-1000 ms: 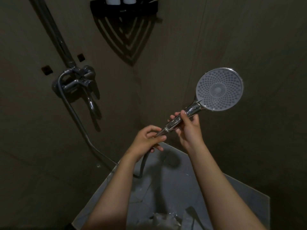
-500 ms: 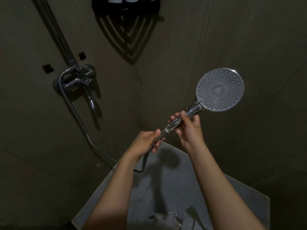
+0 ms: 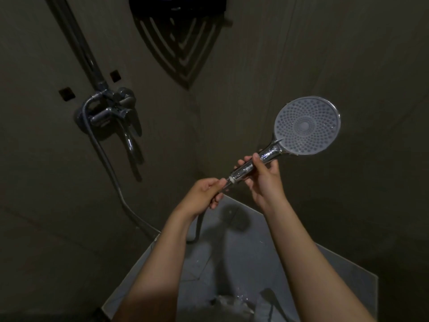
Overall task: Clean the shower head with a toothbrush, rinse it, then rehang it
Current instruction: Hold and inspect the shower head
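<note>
Hose (image 3: 111,170) grip maybe tighter, shower head (image 3: 307,125) unmoved

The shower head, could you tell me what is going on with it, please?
A person holds the shower head up in a corner, spray face toward the camera. The right hand grips its chrome handle; the left hand grips the hose end just below it. No toothbrush is in view, and the head is not hung.

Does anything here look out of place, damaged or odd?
Nothing looks broken or spilled. Only the shower head is not hung up: the right hand grips its handle, the left hand the hose end.
</note>
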Action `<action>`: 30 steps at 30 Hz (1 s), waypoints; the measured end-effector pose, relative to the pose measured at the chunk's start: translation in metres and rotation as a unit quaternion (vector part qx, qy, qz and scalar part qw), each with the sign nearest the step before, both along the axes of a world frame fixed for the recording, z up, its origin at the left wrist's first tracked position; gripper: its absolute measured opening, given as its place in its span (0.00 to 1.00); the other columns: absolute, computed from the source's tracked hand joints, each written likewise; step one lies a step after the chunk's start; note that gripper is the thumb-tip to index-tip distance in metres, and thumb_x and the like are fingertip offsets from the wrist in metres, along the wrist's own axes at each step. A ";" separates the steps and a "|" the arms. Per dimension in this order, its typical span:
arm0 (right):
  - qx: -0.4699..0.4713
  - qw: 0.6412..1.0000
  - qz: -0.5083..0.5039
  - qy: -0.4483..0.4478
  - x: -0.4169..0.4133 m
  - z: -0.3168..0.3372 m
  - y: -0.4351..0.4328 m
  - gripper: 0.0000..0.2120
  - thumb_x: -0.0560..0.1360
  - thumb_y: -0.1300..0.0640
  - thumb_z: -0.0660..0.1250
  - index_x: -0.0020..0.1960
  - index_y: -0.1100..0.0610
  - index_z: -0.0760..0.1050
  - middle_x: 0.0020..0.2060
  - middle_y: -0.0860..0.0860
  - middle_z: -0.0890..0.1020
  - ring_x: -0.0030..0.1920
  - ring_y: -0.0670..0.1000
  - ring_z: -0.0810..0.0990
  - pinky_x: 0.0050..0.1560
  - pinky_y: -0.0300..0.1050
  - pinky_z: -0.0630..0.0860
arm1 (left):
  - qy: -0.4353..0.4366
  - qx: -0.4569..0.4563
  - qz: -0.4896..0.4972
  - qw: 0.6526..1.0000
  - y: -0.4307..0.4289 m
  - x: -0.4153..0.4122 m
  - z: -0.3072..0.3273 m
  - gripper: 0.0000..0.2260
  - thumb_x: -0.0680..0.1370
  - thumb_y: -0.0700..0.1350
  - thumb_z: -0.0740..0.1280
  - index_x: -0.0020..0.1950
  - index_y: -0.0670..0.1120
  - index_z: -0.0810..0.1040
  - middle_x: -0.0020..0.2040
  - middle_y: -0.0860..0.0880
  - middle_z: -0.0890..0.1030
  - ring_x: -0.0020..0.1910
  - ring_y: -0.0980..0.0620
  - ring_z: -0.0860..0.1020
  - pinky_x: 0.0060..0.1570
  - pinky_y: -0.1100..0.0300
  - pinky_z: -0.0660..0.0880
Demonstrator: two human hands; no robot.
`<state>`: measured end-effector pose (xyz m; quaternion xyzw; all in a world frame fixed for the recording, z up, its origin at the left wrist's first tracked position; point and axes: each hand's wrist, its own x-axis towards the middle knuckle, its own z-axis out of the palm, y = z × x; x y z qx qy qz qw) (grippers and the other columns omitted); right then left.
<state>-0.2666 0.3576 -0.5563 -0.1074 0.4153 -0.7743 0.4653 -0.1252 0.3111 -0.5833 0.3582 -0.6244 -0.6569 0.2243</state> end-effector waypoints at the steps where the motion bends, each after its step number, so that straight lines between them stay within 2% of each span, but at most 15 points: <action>1: -0.001 1.000 0.001 0.000 -0.001 0.000 0.000 0.06 0.78 0.63 0.61 0.49 0.53 0.67 0.38 0.54 0.78 0.37 0.50 0.82 0.45 0.50 0.81 | -0.001 0.005 -0.004 1.000 0.000 0.000 0.000 0.13 0.81 0.45 0.57 0.39 0.43 0.73 0.24 0.54 0.69 0.19 0.59 0.65 0.23 0.68 0.61; 5: -0.007 1.000 0.012 0.005 -0.001 0.001 -0.002 0.06 0.78 0.64 0.61 0.51 0.54 0.66 0.39 0.54 0.78 0.38 0.51 0.82 0.46 0.50 0.81 | -0.012 0.027 -0.018 0.999 -0.004 0.000 -0.002 0.18 0.82 0.49 0.54 0.39 0.42 0.74 0.22 0.54 0.68 0.20 0.58 0.65 0.25 0.65 0.62; 8: 0.000 1.000 0.012 0.019 0.000 0.003 -0.005 0.06 0.78 0.64 0.61 0.51 0.54 0.67 0.40 0.55 0.77 0.39 0.51 0.81 0.45 0.48 0.80 | -0.038 0.026 -0.022 0.999 -0.008 -0.001 0.001 0.18 0.82 0.50 0.53 0.40 0.43 0.76 0.24 0.51 0.77 0.21 0.58 0.72 0.27 0.65 0.67; 10: 0.007 0.999 0.010 0.030 0.000 0.003 -0.007 0.07 0.78 0.64 0.61 0.51 0.53 0.67 0.40 0.54 0.77 0.39 0.51 0.81 0.44 0.46 0.80 | -0.040 0.009 -0.042 0.998 -0.009 -0.003 0.004 0.14 0.82 0.48 0.56 0.42 0.45 0.76 0.30 0.51 0.80 0.26 0.58 0.76 0.31 0.65 0.69; 12: 0.010 0.999 0.015 0.037 0.000 0.003 -0.009 0.08 0.78 0.63 0.61 0.53 0.52 0.67 0.41 0.54 0.78 0.40 0.51 0.82 0.43 0.44 0.80 | -0.037 -0.011 -0.052 0.998 -0.010 -0.005 0.004 0.09 0.80 0.44 0.60 0.42 0.45 0.75 0.33 0.51 0.79 0.29 0.59 0.76 0.35 0.65 0.71; 16: 0.003 0.999 0.029 0.026 0.001 0.004 -0.009 0.09 0.78 0.63 0.61 0.56 0.53 0.67 0.41 0.54 0.78 0.42 0.52 0.81 0.50 0.50 0.79 | -0.023 -0.021 -0.057 0.998 -0.011 -0.003 -0.001 0.11 0.81 0.41 0.57 0.40 0.44 0.74 0.24 0.55 0.72 0.25 0.58 0.73 0.34 0.65 0.70; 19: -0.012 1.000 0.028 0.002 0.002 0.004 -0.010 0.07 0.79 0.63 0.60 0.54 0.54 0.67 0.39 0.55 0.77 0.40 0.52 0.80 0.52 0.54 0.78 | -0.017 -0.006 -0.069 0.997 -0.012 -0.001 0.000 0.14 0.82 0.43 0.55 0.40 0.43 0.74 0.22 0.55 0.70 0.24 0.57 0.71 0.33 0.65 0.70; 25: -0.042 0.998 0.054 -0.017 0.004 0.007 -0.008 0.07 0.79 0.63 0.60 0.53 0.53 0.69 0.38 0.54 0.78 0.40 0.52 0.81 0.57 0.57 0.76 | -0.003 0.049 -0.082 0.995 -0.014 0.008 0.007 0.21 0.82 0.51 0.51 0.39 0.41 0.74 0.20 0.53 0.67 0.22 0.54 0.71 0.42 0.55 0.71; 28: -0.039 0.998 0.051 -0.008 0.005 0.009 -0.008 0.07 0.78 0.63 0.61 0.54 0.53 0.69 0.38 0.54 0.79 0.42 0.53 0.81 0.57 0.55 0.76 | -0.001 0.056 -0.061 0.997 -0.014 0.007 0.008 0.21 0.82 0.52 0.52 0.43 0.42 0.77 0.24 0.51 0.71 0.23 0.54 0.70 0.34 0.60 0.70; 30: -0.034 0.998 0.043 -0.001 0.003 0.010 -0.009 0.07 0.79 0.64 0.60 0.53 0.53 0.69 0.39 0.54 0.78 0.42 0.53 0.81 0.56 0.54 0.77 | 0.008 0.043 -0.035 0.998 -0.013 0.006 0.008 0.14 0.81 0.51 0.56 0.45 0.44 0.76 0.30 0.49 0.75 0.24 0.55 0.70 0.27 0.63 0.67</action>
